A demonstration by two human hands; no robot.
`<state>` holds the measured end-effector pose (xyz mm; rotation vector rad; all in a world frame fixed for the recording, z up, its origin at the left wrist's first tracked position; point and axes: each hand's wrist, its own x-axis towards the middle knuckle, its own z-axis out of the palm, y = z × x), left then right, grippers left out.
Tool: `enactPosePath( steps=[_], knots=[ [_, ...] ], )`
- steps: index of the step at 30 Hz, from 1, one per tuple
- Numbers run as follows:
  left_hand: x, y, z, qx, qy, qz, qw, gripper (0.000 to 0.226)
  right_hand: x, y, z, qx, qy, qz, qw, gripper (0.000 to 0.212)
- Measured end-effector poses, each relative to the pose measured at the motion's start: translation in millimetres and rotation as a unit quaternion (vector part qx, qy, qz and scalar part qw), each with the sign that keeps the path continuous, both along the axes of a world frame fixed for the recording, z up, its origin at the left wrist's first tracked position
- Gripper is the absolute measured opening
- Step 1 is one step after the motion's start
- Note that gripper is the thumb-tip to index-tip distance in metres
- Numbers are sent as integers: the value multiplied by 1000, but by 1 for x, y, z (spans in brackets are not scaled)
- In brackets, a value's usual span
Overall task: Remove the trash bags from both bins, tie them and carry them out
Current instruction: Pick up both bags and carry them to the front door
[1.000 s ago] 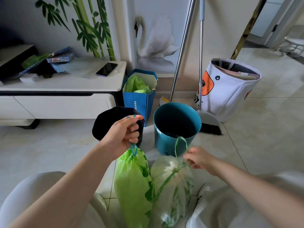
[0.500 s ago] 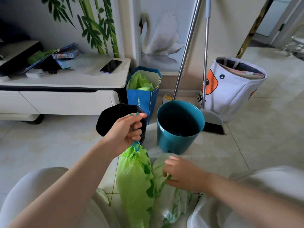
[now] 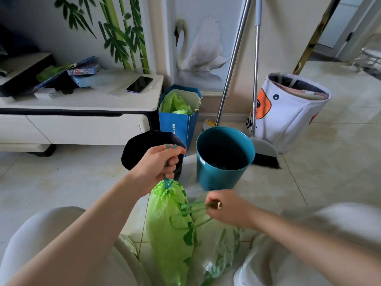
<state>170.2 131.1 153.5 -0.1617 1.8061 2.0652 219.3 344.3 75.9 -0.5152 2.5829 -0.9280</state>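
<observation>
While beside bins [image 3: 224,159]: broom [image 3: 255,83].

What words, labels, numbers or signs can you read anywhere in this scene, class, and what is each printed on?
"南国汤沟": vertical white characters down the blue paper bag, partly legible; the lowest is cut off by the black bin.
Black letters, perhaps "OY": on the white fabric basket, partly hidden behind the broom handle.
White sticker on the teal bin: too small to read.
Boxes on the cabinet: print blurred.
</observation>
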Motion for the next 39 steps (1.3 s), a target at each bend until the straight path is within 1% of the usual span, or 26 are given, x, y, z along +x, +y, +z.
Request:
enactPosePath(
  steps=[3,4,6,8,10,15,18,22,24,26,28,34,37,39],
  knots=[
    [3,12,9,-148,48,-28,987,18,-5,10,26,-106,-97,-98,985,17],
    [3,16,13,-194,71,-38,978,19,-6,16,35,-149,-124,-116,974,17],
    [3,25,22,-278,123,-63,951,19,-8,27,54,-230,-149,-143,951,16],
    [3,36,31,-331,159,-91,926,22,-8,39,71,-304,-162,-179,921,21],
    [3,49,39,-352,169,-112,914,25,-7,52,87,-341,-164,-211,901,29],
    [3,85,66,-349,198,-123,908,26,3,84,122,-331,-98,-245,906,40],
    [6,113,84,-328,210,-157,908,28,11,107,139,-314,-64,-286,903,30],
    [6,153,100,-299,202,-186,914,28,23,139,155,-331,-36,-331,883,21],
    [2,175,107,-284,194,-185,921,27,30,157,165,-308,-7,-337,890,17],
    [-2,197,111,-282,195,-191,920,26,35,176,174,-282,20,-343,896,16],
    [-8,221,112,-279,207,-192,918,26,36,197,178,-264,39,-356,896,19],
    [-27,298,106,-212,199,-204,935,26,29,263,176,-218,70,-396,889,20],
    [-43,347,102,-191,198,-215,937,30,18,301,173,-173,95,-416,888,28],
    [-57,383,99,-197,204,-229,931,33,8,329,171,-115,122,-423,890,31]
  ],
)
